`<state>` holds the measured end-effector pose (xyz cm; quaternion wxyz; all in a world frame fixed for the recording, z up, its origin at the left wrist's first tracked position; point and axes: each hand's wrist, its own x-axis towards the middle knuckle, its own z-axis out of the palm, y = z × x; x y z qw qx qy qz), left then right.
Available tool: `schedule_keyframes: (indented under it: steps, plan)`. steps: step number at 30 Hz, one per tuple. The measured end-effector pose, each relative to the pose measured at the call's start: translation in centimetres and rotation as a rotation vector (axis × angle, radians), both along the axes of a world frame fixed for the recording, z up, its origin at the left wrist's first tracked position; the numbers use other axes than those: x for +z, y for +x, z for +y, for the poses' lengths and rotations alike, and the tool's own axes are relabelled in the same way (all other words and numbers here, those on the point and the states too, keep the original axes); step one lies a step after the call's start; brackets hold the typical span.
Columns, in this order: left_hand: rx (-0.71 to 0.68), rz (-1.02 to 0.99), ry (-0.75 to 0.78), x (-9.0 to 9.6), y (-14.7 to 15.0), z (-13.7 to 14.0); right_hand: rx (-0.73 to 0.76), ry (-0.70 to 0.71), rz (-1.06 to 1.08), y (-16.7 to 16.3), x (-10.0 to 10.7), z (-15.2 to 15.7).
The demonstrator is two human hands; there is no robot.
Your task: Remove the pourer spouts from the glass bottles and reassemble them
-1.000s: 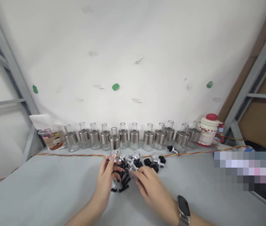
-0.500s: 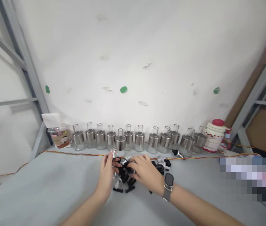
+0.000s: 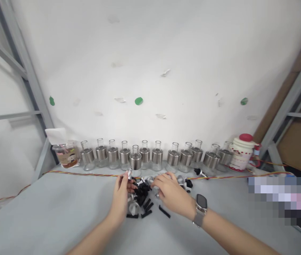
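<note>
My left hand is closed around a small silver spout, pinched between thumb and fingers with its tip upward. Just right of it lies a pile of loose black parts, with a clear round piece at its near left. My right hand, with a watch at the wrist, reaches down at the right side of the pile. Its fingers are bent together, and whatever is under the fingertips is hidden. A black strip lies on the grey table in front of that hand.
Several glass bottles with metal collars stand in a row along the white wall. A drink cup is at the left end, a cream jar with red lid at the right. A twisted cable crosses the table before the bottles.
My right hand has moved to the right from the middle of the pile, uncovering black parts and the strip. The left hand keeps the spout in nearly the same place.
</note>
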<state>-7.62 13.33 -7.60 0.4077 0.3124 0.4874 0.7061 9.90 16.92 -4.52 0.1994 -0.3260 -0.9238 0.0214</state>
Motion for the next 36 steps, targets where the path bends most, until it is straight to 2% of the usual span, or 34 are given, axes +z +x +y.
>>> schedule_keyframes:
  steps: [5, 9, 12, 16, 18, 21, 23, 27, 32, 34, 36]
  plan:
    - [-0.003, 0.014, -0.002, 0.2, 0.0, -0.1, -0.058, -0.003, 0.07, -0.9, -0.9, 0.3]
    - [-0.004, 0.039, -0.006, 0.2, 0.0, 0.1, 0.048, -0.057, 0.06, -1.4, -1.0, -0.2]
    - [0.008, 0.07, -0.011, 0.2, 0.0, 0.1, 0.097, -0.067, 0.141, -0.2, -0.5, -0.1]
    - [0.051, 0.137, -0.014, 0.6, 0.1, -0.3, -0.072, -0.056, 0.261, 3.8, -0.6, 1.4]
    - [0.069, 0.178, -0.012, 0.9, 0.3, -0.6, -0.184, -0.106, 0.32, 5.9, -1.0, 2.2]
    - [0.063, 0.22, -0.015, 1.3, 0.6, -1.0, -0.23, -0.243, 0.346, 7.9, -1.6, 2.6]
    - [0.051, 0.239, -0.015, 1.4, 0.7, -1.2, -0.237, -0.277, 0.317, 8.4, -1.6, 2.3]
    - [0.05, 0.297, -0.026, 1.3, 0.7, -1.3, -0.282, -0.237, 0.232, 8.3, -1.4, 1.6]
    - [0.036, 0.338, -0.037, 1.1, 0.7, -1.3, -0.262, -0.212, 0.18, 7.4, -1.7, 1.1]
    - [0.021, 0.354, -0.034, 1.1, 0.7, -1.3, -0.254, -0.159, 0.176, 6.7, -1.1, 0.1]
    - [0.019, 0.361, -0.036, 1.1, 0.8, -1.3, -0.209, -0.105, 0.187, 6.0, 0.4, -1.9]
